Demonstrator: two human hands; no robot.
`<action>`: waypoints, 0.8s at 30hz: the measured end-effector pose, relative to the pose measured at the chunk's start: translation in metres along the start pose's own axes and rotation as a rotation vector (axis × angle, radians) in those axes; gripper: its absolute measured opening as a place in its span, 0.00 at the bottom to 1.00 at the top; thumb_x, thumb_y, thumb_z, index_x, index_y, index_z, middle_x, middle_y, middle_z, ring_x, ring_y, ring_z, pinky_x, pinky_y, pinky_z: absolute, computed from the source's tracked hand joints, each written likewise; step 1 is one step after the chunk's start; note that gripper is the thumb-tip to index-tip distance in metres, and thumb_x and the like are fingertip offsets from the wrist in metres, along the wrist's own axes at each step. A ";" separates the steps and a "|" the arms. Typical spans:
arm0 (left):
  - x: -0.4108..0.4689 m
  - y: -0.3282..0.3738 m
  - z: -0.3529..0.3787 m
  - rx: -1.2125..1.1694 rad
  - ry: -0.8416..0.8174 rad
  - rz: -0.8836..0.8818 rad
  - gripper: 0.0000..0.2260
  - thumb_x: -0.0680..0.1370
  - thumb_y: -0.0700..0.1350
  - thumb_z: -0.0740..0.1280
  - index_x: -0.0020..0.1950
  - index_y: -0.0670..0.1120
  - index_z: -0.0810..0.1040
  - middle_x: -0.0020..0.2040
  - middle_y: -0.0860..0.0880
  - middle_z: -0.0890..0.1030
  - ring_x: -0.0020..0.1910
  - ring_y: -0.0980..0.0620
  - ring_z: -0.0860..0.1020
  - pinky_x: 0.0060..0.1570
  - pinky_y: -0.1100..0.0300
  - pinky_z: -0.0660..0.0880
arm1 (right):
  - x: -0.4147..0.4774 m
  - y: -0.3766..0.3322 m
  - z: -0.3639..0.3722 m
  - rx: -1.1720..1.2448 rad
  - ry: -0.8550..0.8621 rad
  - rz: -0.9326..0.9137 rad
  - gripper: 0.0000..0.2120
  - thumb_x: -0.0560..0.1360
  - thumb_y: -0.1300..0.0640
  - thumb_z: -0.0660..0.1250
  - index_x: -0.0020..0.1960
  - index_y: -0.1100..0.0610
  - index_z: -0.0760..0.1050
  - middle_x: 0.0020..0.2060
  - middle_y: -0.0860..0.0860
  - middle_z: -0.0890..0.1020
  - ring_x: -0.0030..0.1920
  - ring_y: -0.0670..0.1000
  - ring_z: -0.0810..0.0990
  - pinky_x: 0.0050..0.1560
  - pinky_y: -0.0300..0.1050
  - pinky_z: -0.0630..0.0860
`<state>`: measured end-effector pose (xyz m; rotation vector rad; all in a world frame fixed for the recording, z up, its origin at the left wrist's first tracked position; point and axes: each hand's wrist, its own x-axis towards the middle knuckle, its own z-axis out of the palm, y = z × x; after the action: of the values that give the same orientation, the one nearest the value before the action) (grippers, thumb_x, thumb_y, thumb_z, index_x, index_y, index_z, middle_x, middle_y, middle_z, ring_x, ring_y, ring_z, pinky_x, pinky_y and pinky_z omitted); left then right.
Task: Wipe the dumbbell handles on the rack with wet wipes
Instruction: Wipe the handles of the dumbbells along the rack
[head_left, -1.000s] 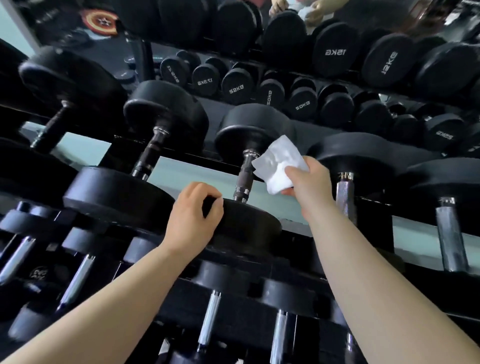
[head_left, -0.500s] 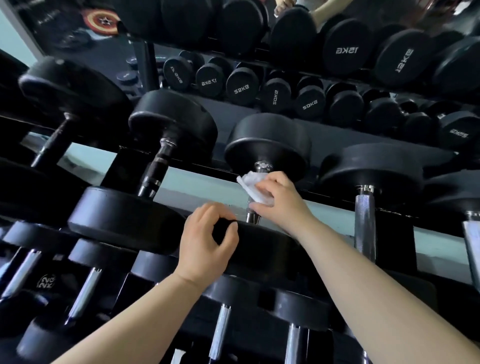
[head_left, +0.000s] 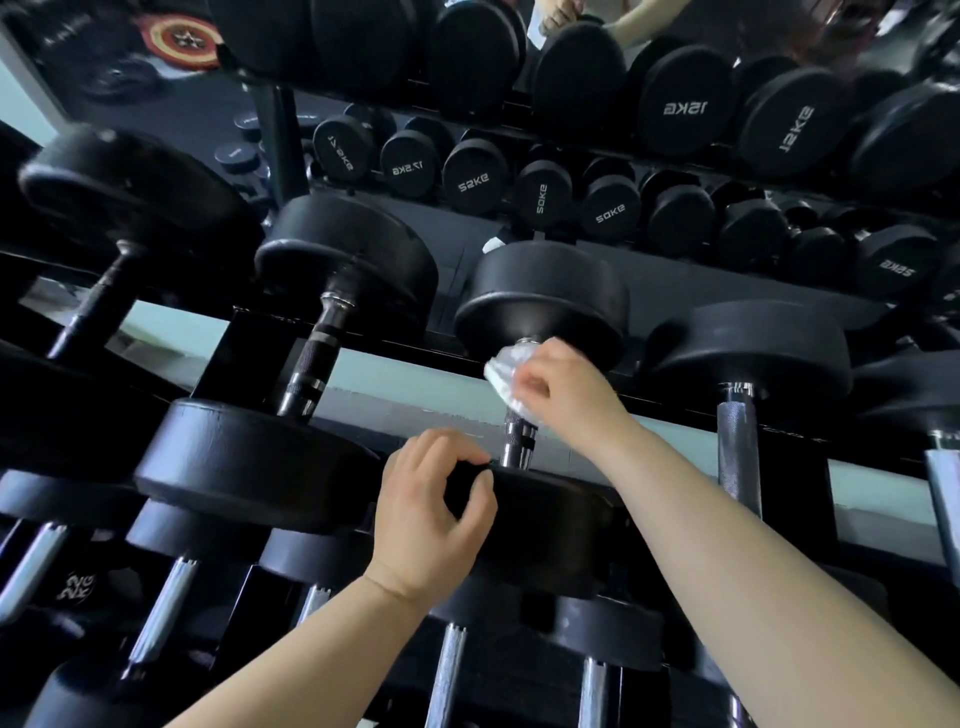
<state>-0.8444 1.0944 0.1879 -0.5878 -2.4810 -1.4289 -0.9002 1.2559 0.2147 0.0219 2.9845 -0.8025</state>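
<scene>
Knurled steel dumbbell handle (head_left: 519, 441), short and chrome-collared, lying on the black metal rack (head_left: 228, 358) between two round matt-black rubber heads, its long axis running away from the person from the near head (head_left: 550, 519) up to the far head (head_left: 540, 296). The right hand (head_left: 561, 384), the nearer one, curls round the handle's upper part, pinching a crumpled white wet wipe (head_left: 500, 370) against the metal just below the far head. The left hand (head_left: 431, 525), lower and to the left, has fingers and thumb curled over the near head's rim, so the next stroke probably runs down the bare lower stretch.
</scene>
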 end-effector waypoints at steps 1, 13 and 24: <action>0.000 0.000 0.000 -0.002 0.005 0.002 0.04 0.70 0.49 0.58 0.44 0.55 0.69 0.41 0.65 0.70 0.44 0.63 0.69 0.50 0.73 0.63 | 0.004 0.001 0.000 0.004 0.056 0.018 0.11 0.76 0.59 0.61 0.45 0.66 0.78 0.48 0.55 0.72 0.55 0.56 0.70 0.43 0.37 0.59; -0.001 -0.004 0.002 -0.016 0.024 0.025 0.04 0.70 0.48 0.58 0.43 0.54 0.69 0.44 0.65 0.70 0.44 0.64 0.69 0.50 0.70 0.65 | -0.006 0.000 -0.002 -0.098 -0.062 -0.101 0.12 0.76 0.57 0.61 0.48 0.63 0.80 0.52 0.53 0.75 0.59 0.52 0.69 0.52 0.39 0.64; -0.002 -0.004 0.002 0.003 0.043 0.026 0.04 0.70 0.48 0.58 0.44 0.55 0.69 0.44 0.65 0.69 0.47 0.71 0.69 0.51 0.73 0.63 | -0.015 -0.011 -0.008 -0.298 -0.293 -0.214 0.11 0.76 0.57 0.59 0.52 0.58 0.79 0.54 0.53 0.76 0.57 0.53 0.72 0.54 0.45 0.71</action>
<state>-0.8444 1.0938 0.1829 -0.5799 -2.4333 -1.4132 -0.8857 1.2508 0.2280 -0.3955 2.8175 -0.3284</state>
